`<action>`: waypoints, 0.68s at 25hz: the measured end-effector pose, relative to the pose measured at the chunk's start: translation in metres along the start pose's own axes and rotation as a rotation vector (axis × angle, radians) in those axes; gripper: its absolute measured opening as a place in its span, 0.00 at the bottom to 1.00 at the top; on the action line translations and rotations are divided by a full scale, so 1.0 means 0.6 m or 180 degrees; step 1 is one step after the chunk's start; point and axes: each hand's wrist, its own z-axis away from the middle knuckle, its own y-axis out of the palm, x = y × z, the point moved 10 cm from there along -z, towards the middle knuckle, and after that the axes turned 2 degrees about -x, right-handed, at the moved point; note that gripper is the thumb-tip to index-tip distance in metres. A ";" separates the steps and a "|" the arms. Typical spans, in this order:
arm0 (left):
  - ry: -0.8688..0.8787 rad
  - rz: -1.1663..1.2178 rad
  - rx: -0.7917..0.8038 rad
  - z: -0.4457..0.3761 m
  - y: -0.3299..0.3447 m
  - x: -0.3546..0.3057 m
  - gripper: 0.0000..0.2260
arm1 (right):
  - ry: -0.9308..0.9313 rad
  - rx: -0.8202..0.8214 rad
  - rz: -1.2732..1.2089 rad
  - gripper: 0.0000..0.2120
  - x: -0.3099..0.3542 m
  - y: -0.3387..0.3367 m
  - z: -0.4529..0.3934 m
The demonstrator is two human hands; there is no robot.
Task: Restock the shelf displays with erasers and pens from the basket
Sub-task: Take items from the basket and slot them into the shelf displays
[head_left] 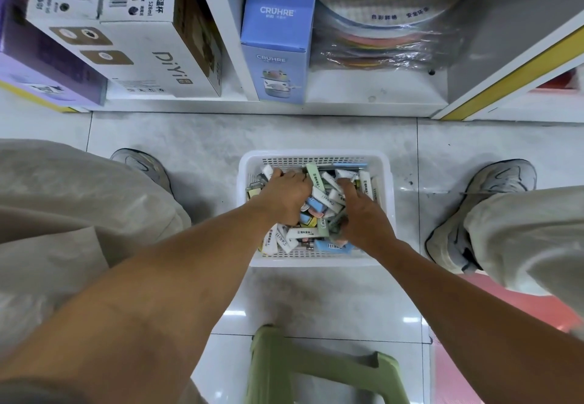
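Observation:
A white plastic basket (316, 157) sits on the floor between my feet, filled with several wrapped erasers (327, 196) in white, green, blue and pink, and some pens (347, 167) along its far edge. Both hands are down inside it. My left hand (284, 196) lies on the pile at the left with its fingers curled into the erasers. At the right side my right hand (360, 217) digs into the pile, its fingers bent around a bunch of erasers and pens. What each palm holds is hidden.
The bottom shelf (363, 100) ahead holds a blue CRUHRE box (275, 46), white DiYi boxes (139, 56) and wrapped coloured plates (382, 30). A green stool (316, 369) stands just below the basket. My shoes (502, 179) flank the basket on the tiled floor.

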 end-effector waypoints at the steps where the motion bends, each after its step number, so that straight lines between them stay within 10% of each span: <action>1: 0.0031 -0.0008 -0.0024 0.001 -0.004 -0.004 0.23 | -0.0008 -0.0086 -0.0022 0.46 0.001 -0.002 0.001; 17: 0.0453 0.0834 0.0176 0.041 -0.060 -0.023 0.09 | 0.0178 -0.0353 -0.0489 0.38 -0.002 -0.060 0.011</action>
